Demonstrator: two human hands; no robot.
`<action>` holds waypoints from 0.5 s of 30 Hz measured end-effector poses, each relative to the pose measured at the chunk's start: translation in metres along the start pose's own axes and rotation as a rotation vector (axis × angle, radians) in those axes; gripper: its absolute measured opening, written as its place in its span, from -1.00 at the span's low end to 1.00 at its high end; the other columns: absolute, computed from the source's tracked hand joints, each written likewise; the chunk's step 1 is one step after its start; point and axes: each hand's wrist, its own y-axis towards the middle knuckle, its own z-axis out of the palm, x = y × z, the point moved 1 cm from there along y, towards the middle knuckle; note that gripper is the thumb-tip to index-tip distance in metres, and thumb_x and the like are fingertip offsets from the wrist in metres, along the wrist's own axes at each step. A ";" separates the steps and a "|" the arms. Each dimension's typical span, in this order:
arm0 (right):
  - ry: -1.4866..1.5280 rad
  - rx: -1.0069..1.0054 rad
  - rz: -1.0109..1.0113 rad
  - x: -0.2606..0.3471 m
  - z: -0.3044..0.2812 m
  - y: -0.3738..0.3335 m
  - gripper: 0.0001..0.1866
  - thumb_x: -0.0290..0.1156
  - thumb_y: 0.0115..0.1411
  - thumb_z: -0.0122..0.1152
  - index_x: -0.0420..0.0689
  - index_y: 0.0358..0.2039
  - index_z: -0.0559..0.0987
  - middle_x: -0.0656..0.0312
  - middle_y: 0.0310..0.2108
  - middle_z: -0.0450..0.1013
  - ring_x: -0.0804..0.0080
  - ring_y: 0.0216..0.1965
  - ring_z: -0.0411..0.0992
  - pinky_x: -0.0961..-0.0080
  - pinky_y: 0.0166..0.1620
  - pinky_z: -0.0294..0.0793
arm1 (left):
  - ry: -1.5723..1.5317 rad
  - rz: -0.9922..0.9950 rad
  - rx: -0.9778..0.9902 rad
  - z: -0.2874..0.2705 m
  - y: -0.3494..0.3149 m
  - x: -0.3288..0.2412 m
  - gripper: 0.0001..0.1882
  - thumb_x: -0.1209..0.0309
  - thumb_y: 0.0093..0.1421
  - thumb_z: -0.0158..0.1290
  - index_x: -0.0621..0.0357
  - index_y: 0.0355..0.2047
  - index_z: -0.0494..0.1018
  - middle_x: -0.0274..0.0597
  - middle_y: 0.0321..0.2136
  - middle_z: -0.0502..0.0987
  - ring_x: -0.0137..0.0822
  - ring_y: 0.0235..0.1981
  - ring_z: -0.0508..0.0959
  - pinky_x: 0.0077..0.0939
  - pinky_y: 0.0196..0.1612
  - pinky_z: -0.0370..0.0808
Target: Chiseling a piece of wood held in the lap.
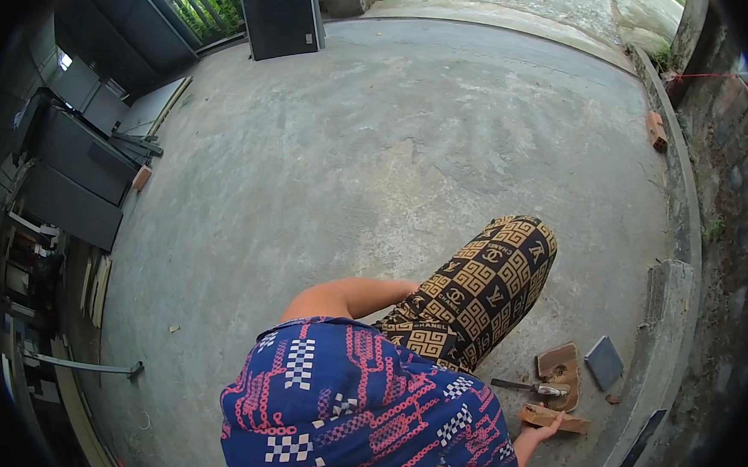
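Observation:
My right hand (542, 431) is at the lower right, its fingers closed round an orange-brown block (561, 420) just above the floor. Beyond it lies a hand tool (515, 385) with a flat dark blade and a pale handle; its exact kind is hard to make out. The handle end overlaps a brown, hollowed piece (559, 365), and a flat grey slab (605, 362) sits to the right of that. My left arm (344, 297) reaches across to my bent leg in patterned trousers (482, 283). The left hand's fingers are hidden there.
A low concrete kerb (669, 337) runs along the right side, with a brick (656, 131) beside it farther off. A large black-fronted box (278, 18) stands at the back left. Boards and dark panels (78, 164) line the left, near another brick (142, 177).

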 end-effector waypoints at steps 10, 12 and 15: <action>0.030 0.008 0.026 0.001 -0.004 0.011 -0.28 0.06 0.04 0.20 0.06 0.19 0.29 0.12 -0.04 0.35 0.11 -0.17 0.45 -0.08 -0.16 0.40 | -0.060 0.051 -0.073 -0.025 -0.033 0.043 -0.49 0.02 0.13 0.12 0.20 -0.12 0.52 -0.05 -0.27 0.60 -0.16 -0.29 0.58 -0.19 -0.33 0.52; 0.026 0.013 0.016 0.000 -0.005 0.010 -0.27 0.06 0.05 0.20 0.06 0.20 0.28 0.12 -0.04 0.35 0.11 -0.17 0.45 -0.09 -0.15 0.40 | -0.064 0.062 -0.078 -0.028 -0.034 0.047 -0.50 0.03 0.13 0.12 0.20 -0.12 0.52 -0.05 -0.27 0.60 -0.17 -0.30 0.58 -0.20 -0.33 0.52; 0.017 0.030 0.016 0.003 -0.007 0.009 -0.25 0.05 0.05 0.20 0.06 0.22 0.25 0.13 -0.01 0.32 0.10 -0.15 0.44 -0.14 -0.13 0.38 | -0.076 0.079 -0.090 -0.032 -0.038 0.054 -0.50 0.03 0.13 0.12 0.21 -0.12 0.52 -0.05 -0.28 0.60 -0.17 -0.30 0.58 -0.20 -0.33 0.52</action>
